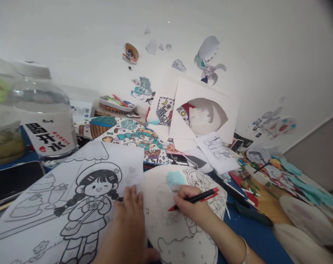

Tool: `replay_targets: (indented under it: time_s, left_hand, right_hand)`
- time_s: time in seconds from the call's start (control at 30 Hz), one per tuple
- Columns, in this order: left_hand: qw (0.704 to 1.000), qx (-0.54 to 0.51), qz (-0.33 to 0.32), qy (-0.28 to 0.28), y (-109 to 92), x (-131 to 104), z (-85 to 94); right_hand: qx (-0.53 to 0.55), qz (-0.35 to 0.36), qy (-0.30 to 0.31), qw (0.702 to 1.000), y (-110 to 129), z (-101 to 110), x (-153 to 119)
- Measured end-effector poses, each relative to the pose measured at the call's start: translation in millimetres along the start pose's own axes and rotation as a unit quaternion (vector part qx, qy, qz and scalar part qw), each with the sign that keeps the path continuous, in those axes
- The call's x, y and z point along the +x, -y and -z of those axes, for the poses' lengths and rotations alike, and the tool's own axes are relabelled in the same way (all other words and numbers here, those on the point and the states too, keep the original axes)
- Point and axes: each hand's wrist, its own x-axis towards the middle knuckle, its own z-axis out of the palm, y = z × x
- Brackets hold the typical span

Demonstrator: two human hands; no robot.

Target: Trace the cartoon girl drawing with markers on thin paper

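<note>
My left hand (129, 216) lies with its fingers stretched out on the right edge of a large sheet with a line drawing of a girl (93, 198) in a beret. Beside it, my right hand (189, 203) is closed around a black pen (200, 196) with red ends. The pen slants across the fingers, its red tip close to the paper. A small pale bit shows at the fingertips; I cannot make out what it is. Under my right hand is a rounded white sheet (156, 187) with outlined figures, grey smudges and a light blue patch (175, 179).
On the left stand a clear water bottle (44, 113), a jar (4, 143) and a dark phone (16, 181). Coloured drawings (139, 137) and a white card with an oval opening (204, 90) are behind. Paper scraps (298, 179) and a dark-handled tool (251, 214) lie right.
</note>
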Motion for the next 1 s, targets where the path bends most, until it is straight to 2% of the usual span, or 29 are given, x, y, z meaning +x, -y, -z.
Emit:
replay_targets:
  time_s: [0.2, 0.33, 0.4, 0.57, 0.67, 1.0]
  left_hand:
    - [0.999, -0.023, 0.012, -0.039, -3.9, 0.2, -8.3]
    - [0.999, -0.035, 0.008, -0.038, -3.1, -0.6, -6.6]
    - [0.999, -0.031, -0.001, -0.012, -0.8, -1.0, 0.8]
    - [0.993, -0.055, -0.023, 0.098, 7.4, -2.2, 28.6]
    - [0.988, -0.069, -0.029, 0.134, 10.8, -2.6, 37.9]
    - [0.991, -0.068, -0.029, 0.115, 9.0, -0.7, 33.5]
  right_hand:
    - [0.019, -0.037, 0.02, 0.999, 2.1, 0.0, -1.9]
    - [0.027, -0.048, 0.026, 0.998, 2.4, 0.4, -0.9]
    - [0.033, -0.052, 0.032, 0.998, 2.5, 0.5, -0.5]
    - [0.04, -0.06, 0.038, 0.997, 3.5, 0.0, -0.5]
    - [0.041, -0.061, 0.036, 0.997, 3.7, -0.2, -0.7]
    - [0.029, -0.058, 0.038, 0.997, 1.9, 0.5, -0.6]
